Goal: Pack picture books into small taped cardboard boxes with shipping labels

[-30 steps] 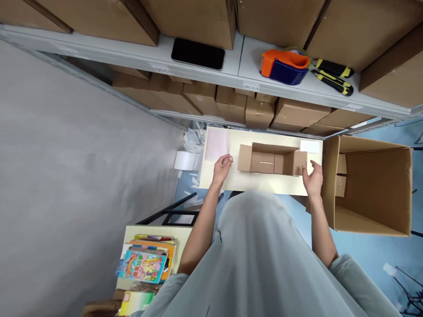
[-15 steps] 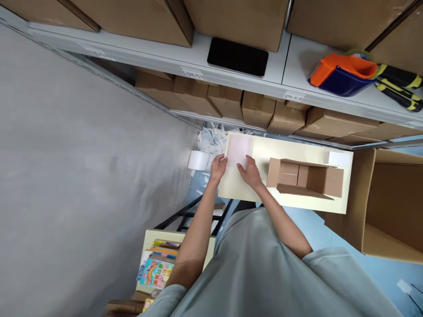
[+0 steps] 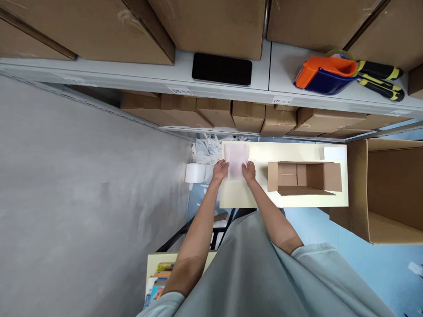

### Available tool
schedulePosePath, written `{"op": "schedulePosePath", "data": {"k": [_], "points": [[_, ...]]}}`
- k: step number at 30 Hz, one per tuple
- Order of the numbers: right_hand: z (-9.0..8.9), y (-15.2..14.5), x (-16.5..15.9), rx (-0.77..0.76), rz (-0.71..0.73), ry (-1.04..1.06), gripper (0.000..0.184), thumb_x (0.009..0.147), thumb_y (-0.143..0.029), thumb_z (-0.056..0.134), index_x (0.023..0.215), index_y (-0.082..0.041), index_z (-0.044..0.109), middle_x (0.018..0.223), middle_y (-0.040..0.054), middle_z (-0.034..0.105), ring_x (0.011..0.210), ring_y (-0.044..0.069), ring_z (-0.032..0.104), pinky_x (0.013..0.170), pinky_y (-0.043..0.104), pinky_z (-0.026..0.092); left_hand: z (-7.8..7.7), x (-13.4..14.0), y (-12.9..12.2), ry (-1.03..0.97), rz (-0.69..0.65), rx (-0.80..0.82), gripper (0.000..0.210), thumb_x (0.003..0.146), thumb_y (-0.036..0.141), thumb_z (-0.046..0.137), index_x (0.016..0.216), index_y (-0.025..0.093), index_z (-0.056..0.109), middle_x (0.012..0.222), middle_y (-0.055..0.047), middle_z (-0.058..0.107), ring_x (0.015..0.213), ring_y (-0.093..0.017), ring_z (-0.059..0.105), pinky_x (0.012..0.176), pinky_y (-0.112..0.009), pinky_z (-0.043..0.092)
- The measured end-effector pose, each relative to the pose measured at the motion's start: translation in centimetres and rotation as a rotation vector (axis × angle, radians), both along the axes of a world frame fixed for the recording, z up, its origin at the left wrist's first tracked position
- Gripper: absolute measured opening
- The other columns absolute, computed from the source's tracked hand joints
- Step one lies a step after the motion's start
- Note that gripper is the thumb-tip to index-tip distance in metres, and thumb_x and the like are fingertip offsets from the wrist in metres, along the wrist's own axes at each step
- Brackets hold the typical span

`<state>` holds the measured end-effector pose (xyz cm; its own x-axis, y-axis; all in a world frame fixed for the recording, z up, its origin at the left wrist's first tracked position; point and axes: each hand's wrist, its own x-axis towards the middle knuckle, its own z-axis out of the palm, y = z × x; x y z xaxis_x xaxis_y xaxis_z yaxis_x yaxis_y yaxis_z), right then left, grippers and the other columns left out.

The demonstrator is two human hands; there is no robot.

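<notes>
A pale pink, translucent flat sheet or bag (image 3: 237,159) lies at the left end of the cream table (image 3: 257,193); its exact kind is unclear. My left hand (image 3: 220,170) pinches its left edge, and my right hand (image 3: 249,171) pinches the right edge, thumbs toward the middle. To the right of my right hand stands an open cardboard box (image 3: 288,177) with its flaps out. It looks bare inside. A small white stack or block (image 3: 333,153) sits at the table's far right corner.
A shelf (image 3: 132,78) in front holds cartons, a black phone (image 3: 222,69), an orange-blue tape dispenser (image 3: 325,75) and black-yellow handled tools (image 3: 381,83). A large open carton (image 3: 358,189) stands right, white rolls (image 3: 195,173) and paper scraps (image 3: 206,149) left. Books (image 3: 158,281) lie at lower left.
My right hand has moved down to the sheet's right edge and closed on it. The sheet sits slightly lower between both hands. The whole view has tilted with my head.
</notes>
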<state>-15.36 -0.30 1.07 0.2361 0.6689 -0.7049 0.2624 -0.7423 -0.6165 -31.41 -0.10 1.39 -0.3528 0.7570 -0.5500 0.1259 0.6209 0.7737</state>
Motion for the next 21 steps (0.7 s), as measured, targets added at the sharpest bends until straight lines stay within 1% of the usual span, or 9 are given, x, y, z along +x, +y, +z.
{"op": "schedulePosePath", "data": {"k": [2,5,7,9,12,14,16,18,21], "points": [[0.5,-0.1,0.1,-0.020,-0.013,0.039,0.062,0.095,-0.041,0.063,0.151,-0.015,0.054,0.150,0.0193,0.066,0.135,0.032,0.067,0.117,0.046,0.052,1.3,0.1,-0.2,-0.028,-0.025,-0.014,0.023,0.075,0.040,0.078,0.081,0.019,0.069,0.068,0.001,0.066,0.069,-0.019,0.065,0.074,-0.031,0.058],[2.0,-0.7,0.1,-0.031,-0.015,0.110,0.061,0.096,-0.044,0.063,0.149,-0.015,0.055,0.143,0.0183,0.071,0.128,0.031,0.072,0.110,0.043,0.057,3.9,0.5,-0.9,-0.071,-0.044,-0.014,0.031,0.075,0.049,0.078,0.078,0.021,0.066,0.063,0.002,0.064,0.063,-0.017,0.062,0.062,-0.027,0.053],[3.5,-1.4,0.2,-0.012,-0.008,0.146,0.060,0.095,-0.044,0.063,0.148,-0.017,0.056,0.146,0.0180,0.070,0.132,0.030,0.070,0.111,0.042,0.056,6.1,0.7,-1.9,-0.095,-0.048,0.006,0.037,0.075,0.055,0.079,0.081,0.022,0.065,0.065,0.002,0.067,0.063,-0.018,0.063,0.058,-0.027,0.052],[5.5,-2.6,0.7,0.029,0.000,0.166,0.062,0.092,-0.043,0.067,0.147,-0.017,0.056,0.155,0.0185,0.064,0.143,0.030,0.063,0.118,0.042,0.052,8.6,0.8,-3.1,-0.148,-0.044,0.053,0.045,0.073,0.061,0.082,0.086,0.021,0.066,0.071,-0.001,0.072,0.067,-0.019,0.067,0.060,-0.028,0.054],[9.7,-5.0,2.7,0.158,0.002,0.258,0.066,0.088,-0.049,0.073,0.145,-0.018,0.056,0.159,0.0191,0.060,0.151,0.032,0.056,0.124,0.044,0.048,13.0,0.9,-5.5,-0.302,-0.025,0.130,0.056,0.069,0.064,0.088,0.097,0.020,0.069,0.087,-0.007,0.079,0.081,-0.023,0.074,0.072,-0.031,0.060],[13.1,-6.8,4.9,0.278,0.003,0.367,0.071,0.084,-0.055,0.079,0.142,-0.019,0.057,0.150,0.0182,0.067,0.144,0.033,0.062,0.121,0.046,0.051,16.0,1.4,-7.0,-0.370,-0.020,0.142,0.061,0.068,0.064,0.091,0.105,0.019,0.071,0.095,-0.009,0.081,0.089,-0.026,0.077,0.079,-0.035,0.063],[16.8,-8.6,7.7,0.382,-0.006,0.454,0.073,0.081,-0.058,0.085,0.139,-0.022,0.058,0.135,0.0149,0.075,0.129,0.032,0.072,0.114,0.046,0.057,18.7,2.6,-8.3,-0.392,-0.032,0.136,0.063,0.068,0.063,0.092,0.110,0.020,0.072,0.098,-0.010,0.082,0.095,-0.028,0.078,0.085,-0.038,0.065],[20.1,-9.8,10.9,0.434,-0.038,0.502,0.065,0.082,-0.058,0.087,0.132,-0.025,0.061,0.128,0.0119,0.077,0.117,0.029,0.076,0.103,0.042,0.062,20.7,4.7,-9.2,-0.401,-0.058,0.128,0.066,0.068,0.064,0.094,0.113,0.021,0.073,0.101,-0.011,0.082,0.102,-0.031,0.078,0.090,-0.041,0.066],[23.7,-10.7,15.7,0.460,-0.110,0.454,0.053,0.079,-0.059,0.089,0.113,-0.026,0.064,0.111,0.0075,0.079,0.099,0.025,0.078,0.086,0.036,0.065,22.4,9.1,-9.8,-0.444,-0.110,0.132,0.074,0.063,0.064,0.097,0.118,0.021,0.073,0.112,-0.013,0.083,0.115,-0.035,0.076,0.100,-0.045,0.065]]}}
